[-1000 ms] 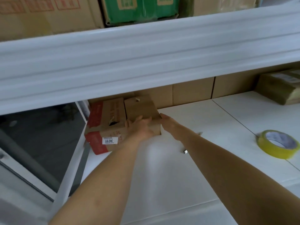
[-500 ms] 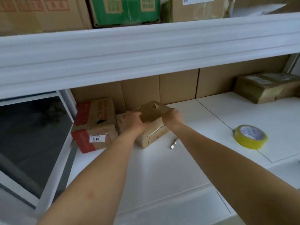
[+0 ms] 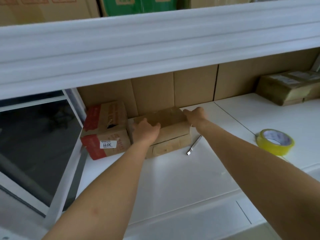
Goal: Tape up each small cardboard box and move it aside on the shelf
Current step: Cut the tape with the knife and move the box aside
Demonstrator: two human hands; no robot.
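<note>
The person is setting the small cardboard box (image 3: 166,129) at the back left of the white shelf (image 3: 173,179), just beside the red-printed box (image 3: 105,130) and close to the cardboard backing (image 3: 173,90); to do this well, the judgement is that both hands should be pressing evenly so the box is sitting square beside its neighbour, without nudging the metal tool (image 3: 194,144) lying just beside its right front corner. The left hand (image 3: 145,130) is lying on the box's top near its left edge, fingers laid fairly flat, resting rather than clutching; the right hand (image 3: 195,116) is touching the far right corner with fingers extended; whether its thumb is hooking the edge is hidden. Both forearms are reaching straight forward. The yellow tape roll (image 3: 275,142) is sitting well apart at the right.
</note>
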